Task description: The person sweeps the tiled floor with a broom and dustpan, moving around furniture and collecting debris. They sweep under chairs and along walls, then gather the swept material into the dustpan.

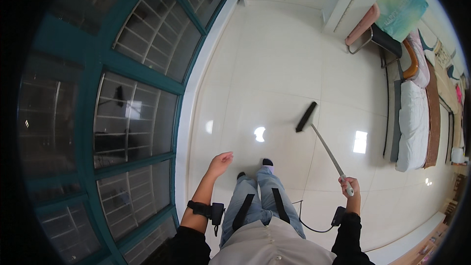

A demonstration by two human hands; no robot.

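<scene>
My right hand (351, 187) is wrapped round the pale grip end of a broom (327, 148). The grey stick slants forward and to the left from my fist, down to a narrow black head (306, 117) at the tiled floor. Whether the bristles touch the tiles, I cannot tell. My left hand (220, 164) hangs in the air left of my legs, holding nothing, its fingers loosely stretched toward the right. It is nearest to the white ledge under the windows.
Green-framed barred windows (140, 86) and a white ledge (190, 105) run along the left. At right stand a bed with white bedding (412, 118) and a chair (385, 40) with a teal bag (401, 7). A dark cord (314, 229) hangs by my right forearm.
</scene>
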